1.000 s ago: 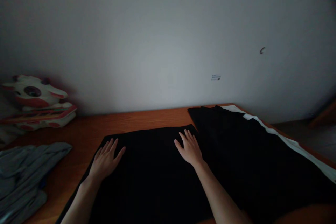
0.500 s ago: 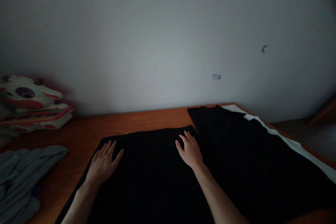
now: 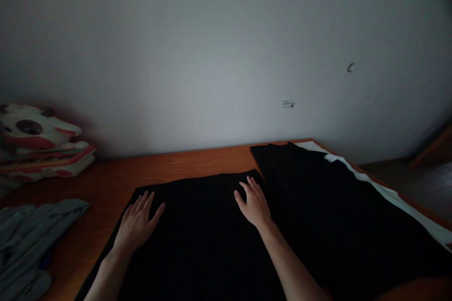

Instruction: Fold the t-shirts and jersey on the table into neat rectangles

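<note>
A black cloth [image 3: 197, 240] lies spread flat on a wooden table [image 3: 176, 162]. My left hand [image 3: 136, 223] rests palm down on the cloth near its far left corner, fingers stretched out. My right hand [image 3: 254, 203] lies flat on the cloth near its far right corner, fingers apart. Neither hand holds anything. To the right, a second black garment [image 3: 328, 211] overlaps a white cloth [image 3: 388, 195] along the table's right edge.
A crumpled grey garment [image 3: 31, 240] lies at the left of the table. A white and red toy figure [image 3: 38, 143] sits at the back left against the wall. A pale wall rises behind the table; floor shows at the far right.
Both hands have slid slightly toward me over the black cloth, staying flat. The view has shifted a little to the right.
</note>
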Tool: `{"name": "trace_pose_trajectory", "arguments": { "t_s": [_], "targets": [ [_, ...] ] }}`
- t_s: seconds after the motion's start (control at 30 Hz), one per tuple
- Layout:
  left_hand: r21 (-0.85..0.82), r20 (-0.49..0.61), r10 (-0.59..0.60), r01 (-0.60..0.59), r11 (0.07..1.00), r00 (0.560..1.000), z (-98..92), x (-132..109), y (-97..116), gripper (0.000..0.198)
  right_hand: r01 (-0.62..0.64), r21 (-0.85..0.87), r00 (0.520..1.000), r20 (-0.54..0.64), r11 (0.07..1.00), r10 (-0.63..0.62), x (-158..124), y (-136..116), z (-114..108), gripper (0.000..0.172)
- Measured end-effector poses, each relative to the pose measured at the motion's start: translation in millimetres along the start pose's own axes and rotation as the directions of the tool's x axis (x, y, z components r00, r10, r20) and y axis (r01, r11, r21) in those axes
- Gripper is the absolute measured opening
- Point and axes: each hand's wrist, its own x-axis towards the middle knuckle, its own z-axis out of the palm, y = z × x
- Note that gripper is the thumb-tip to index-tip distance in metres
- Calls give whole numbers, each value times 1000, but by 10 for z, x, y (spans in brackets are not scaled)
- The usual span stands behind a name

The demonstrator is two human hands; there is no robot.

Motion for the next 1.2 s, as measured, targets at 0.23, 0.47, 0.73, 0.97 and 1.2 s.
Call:
{"name": "trace_pose_trajectory", "arguments": {
  "t_s": [0.23, 0.47, 0.73, 0.97, 1.2],
  "targets": [
    [-33, -48, 68, -69, 997, 997, -17, 3, -40, 68, 6, 34, 1000, -17, 999, -6, -15, -4, -18, 52],
    [-90, -106, 42, -51, 995, 994, 24, 1, -67, 65, 5, 56, 999, -38, 998, -3, -30, -2, -44, 46],
    [-160, -146, -61, 37, 986, 987, -91, 15, 19, 75, -49, -18, 999, -13, 999, 49, -45, -4, -51, 50],
    [-102, -138, -101, 87, 991, 985, -304, -143, 193, 64, -44, -49, 999, 26, 998, 45, -57, -30, -77, 50],
    [-129, -138, -307, 290, 948, 942, -407, -185, 165, 76, -54, -77, 998, 17, 996, 55, -115, -101, -143, 49]
  ]
}}
